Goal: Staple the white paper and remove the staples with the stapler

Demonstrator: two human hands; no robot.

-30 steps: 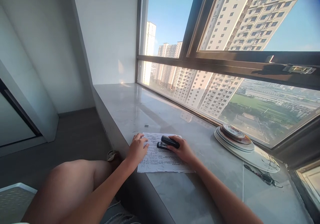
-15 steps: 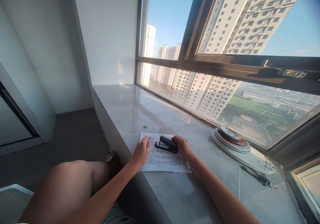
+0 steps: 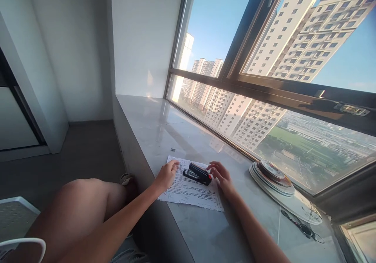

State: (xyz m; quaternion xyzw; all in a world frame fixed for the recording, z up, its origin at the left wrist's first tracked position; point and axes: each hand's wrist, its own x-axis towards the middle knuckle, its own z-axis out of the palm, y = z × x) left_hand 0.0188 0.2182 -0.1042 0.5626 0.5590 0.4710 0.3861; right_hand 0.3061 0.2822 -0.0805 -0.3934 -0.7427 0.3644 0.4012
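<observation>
A black stapler with a red spot at its right end lies on a printed sheet of paper. Beside the stapler's right end is my right hand, its fingers spread and slightly bent, with nothing in them; the fingertips are very close to the stapler. My left hand is at the left part of the sheet, its fingers curled in toward the thumb. Whatever may be between those fingers is hidden. A small grey strip, seemingly staples, rests on the sill just beyond the sheet.
The grey stone sill runs along a large window. On the right are stacked round plates or discs and dark-handled scissors. The sill's front edge drops off beside my knee; a white chair edge shows lower left.
My right hand has let go of the stapler's right end, and its fingers have spread, uncovering the red spot. My left hand stays nearly in place. The view has tilted slightly.
</observation>
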